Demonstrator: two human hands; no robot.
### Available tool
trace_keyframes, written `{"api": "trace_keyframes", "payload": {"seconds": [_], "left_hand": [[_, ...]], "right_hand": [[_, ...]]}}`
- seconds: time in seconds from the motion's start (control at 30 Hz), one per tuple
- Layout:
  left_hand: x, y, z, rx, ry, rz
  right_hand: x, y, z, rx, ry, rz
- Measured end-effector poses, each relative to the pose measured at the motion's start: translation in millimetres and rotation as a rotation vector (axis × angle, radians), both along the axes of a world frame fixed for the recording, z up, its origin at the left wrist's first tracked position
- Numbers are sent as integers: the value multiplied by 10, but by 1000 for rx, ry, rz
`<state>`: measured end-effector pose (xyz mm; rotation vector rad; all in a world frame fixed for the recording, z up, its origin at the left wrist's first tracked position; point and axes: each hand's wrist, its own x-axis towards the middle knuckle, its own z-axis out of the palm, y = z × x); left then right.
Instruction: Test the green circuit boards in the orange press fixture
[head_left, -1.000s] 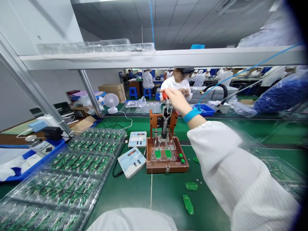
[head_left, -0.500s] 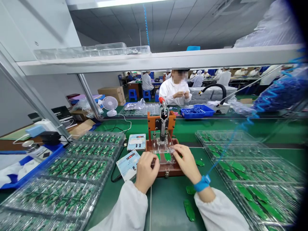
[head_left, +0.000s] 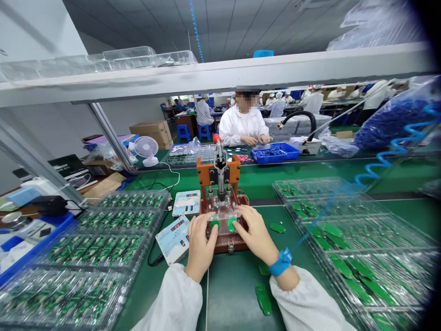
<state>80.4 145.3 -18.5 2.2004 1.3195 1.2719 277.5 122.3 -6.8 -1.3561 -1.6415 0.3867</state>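
A toggle-clamp test fixture with orange uprights and a red-tipped lever stands ahead of me on a brown base. Two green circuit boards lie in its front. The thumb of my left hand rests at the left board, its fingers stretched along the fixture's left side. My right hand has its thumb on the right board, with fingers reaching towards the clear plate. Both hands have thumb and fingers apart. A blue wrist strap circles my right wrist. Fingertips are partly hidden.
Clear trays of green boards flank me at left and right. Two meter boxes sit left of the fixture. Loose boards lie near my right forearm. Opposite, a co-worker works behind a blue bin. A shelf crosses overhead.
My left thumb has come onto the left board and the right thumb onto the right board; both hands have spread. The view has shifted slightly. The co-worker's hands have lowered towards the bin.
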Motion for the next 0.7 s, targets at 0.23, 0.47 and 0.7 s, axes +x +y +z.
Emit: {"api": "trace_keyframes", "payload": {"seconds": [0.23, 0.47, 0.7], "left_hand": [[35, -93, -88, -14, -210, 85], [64, -189, -20, 174, -56, -6], [124, -365, -9, 22, -228, -184]], "right_hand": [[110, -83, 98, -196, 333, 105], [99, -138, 213, -278, 519, 266], [131, -176, 274, -354, 582, 409]]}}
